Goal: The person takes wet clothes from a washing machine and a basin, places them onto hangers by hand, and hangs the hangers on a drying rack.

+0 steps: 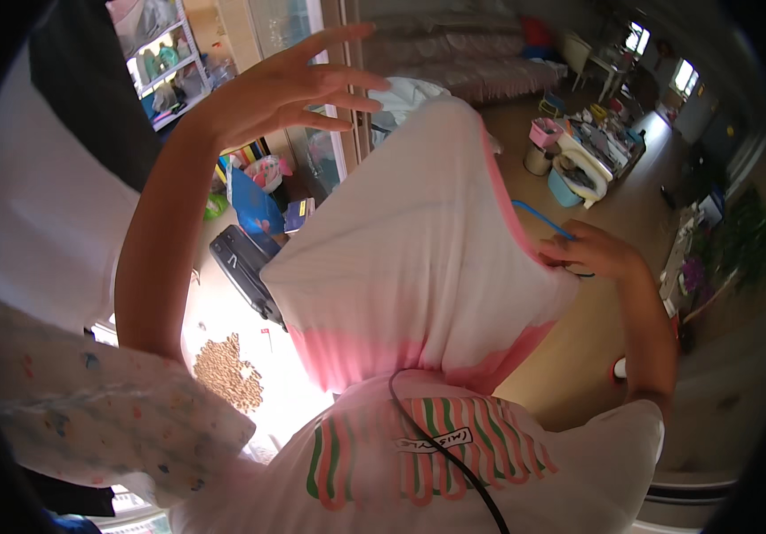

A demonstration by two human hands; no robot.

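Note:
A white garment with pink edging and pink patches (396,253) is spread out in front of my chest. My right hand (586,250) grips its pink edge at the right, together with a thin blue rod or wire (543,219), perhaps part of a clothes hanger. Raised at the upper left, my left hand (316,90) has its fingers apart and holds nothing; its fingertips are above the garment's upper left side. Folds hide what lies inside the cloth. White clothing (56,200) and a patterned light cloth (103,414) are close at my left.
A dark suitcase (243,267) stands beyond the garment's left side, near a pile of peanuts or similar small items (229,374) on the bright floor. Shelves (169,67) and a sliding door are at the upper left. Farther off are a sofa (456,60) and a cluttered low table (600,143).

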